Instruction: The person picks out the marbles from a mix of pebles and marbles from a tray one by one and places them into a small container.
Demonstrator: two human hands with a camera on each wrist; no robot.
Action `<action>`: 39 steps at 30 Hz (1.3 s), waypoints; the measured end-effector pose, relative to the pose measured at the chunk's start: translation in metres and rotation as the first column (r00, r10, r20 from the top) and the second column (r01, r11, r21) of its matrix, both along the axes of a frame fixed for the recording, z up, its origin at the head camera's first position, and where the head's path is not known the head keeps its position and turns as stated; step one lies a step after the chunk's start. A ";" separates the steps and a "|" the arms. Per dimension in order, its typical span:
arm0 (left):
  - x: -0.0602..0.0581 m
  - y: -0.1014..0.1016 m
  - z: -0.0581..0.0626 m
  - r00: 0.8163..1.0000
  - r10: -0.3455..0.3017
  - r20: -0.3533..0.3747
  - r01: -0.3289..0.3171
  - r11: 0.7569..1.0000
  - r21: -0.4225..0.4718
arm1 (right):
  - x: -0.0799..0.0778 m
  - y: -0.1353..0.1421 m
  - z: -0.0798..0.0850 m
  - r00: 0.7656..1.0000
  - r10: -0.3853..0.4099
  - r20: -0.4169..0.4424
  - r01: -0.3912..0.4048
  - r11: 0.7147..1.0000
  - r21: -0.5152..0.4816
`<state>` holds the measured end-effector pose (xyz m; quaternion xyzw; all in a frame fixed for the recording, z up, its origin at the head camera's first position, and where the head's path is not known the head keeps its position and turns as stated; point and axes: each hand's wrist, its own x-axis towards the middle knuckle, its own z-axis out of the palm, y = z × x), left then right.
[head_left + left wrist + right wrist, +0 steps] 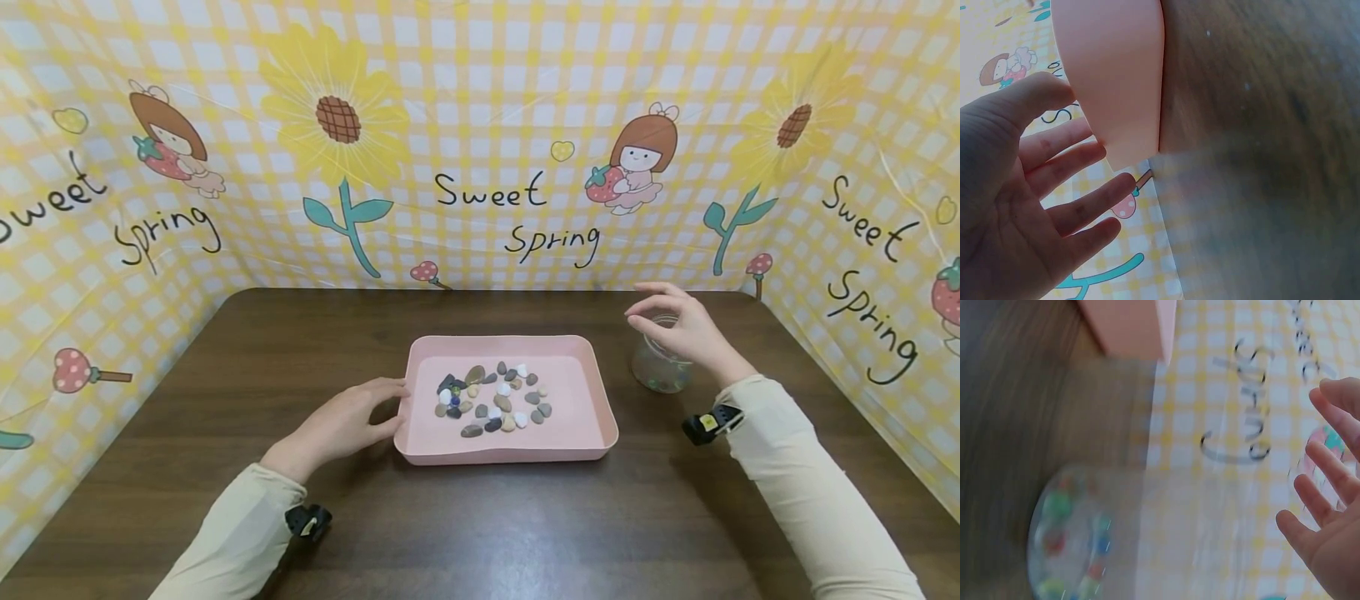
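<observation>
A pink rectangular tray (573,421) stands in the middle of the table, with several grey, tan and white pebbles (502,403) spread inside it. A dark blue marble (455,402) lies among the pebbles on the left. My left hand (333,423) is at the tray's left end, its relaxed fingertips right at the rim. To the right of the tray stands a clear glass jar (654,371); in the right wrist view, several colourful marbles (1057,505) lie at its bottom. Over the jar's mouth hovers my right hand (686,329), fingers spread loosely with nothing between them.
The dark wooden table (495,533) reaches back to a yellow checked cloth (480,108) printed with sunflowers, which also rises on the left and right. A black wrist camera (309,522) sits on the left sleeve, another wrist camera (708,423) on the right.
</observation>
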<state>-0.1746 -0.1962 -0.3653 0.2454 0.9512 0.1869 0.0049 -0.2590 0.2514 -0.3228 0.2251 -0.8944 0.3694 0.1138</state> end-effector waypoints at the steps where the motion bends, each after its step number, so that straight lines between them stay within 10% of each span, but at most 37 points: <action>1: 0.000 0.000 0.000 1.000 0.001 0.001 -0.001 1.000 0.000 | 0.001 -0.005 0.001 1.000 0.014 -0.002 -0.014 1.000 -0.004; 22: 0.000 0.001 0.000 1.000 0.005 -0.001 -0.005 1.000 -0.002 | 0.001 -0.089 0.008 0.958 0.288 0.017 -0.286 0.956 -0.063; 39: 0.000 0.000 0.000 1.000 0.014 0.014 -0.014 1.000 0.006 | -0.012 -0.146 -0.012 0.869 0.467 0.162 -0.466 0.884 -0.047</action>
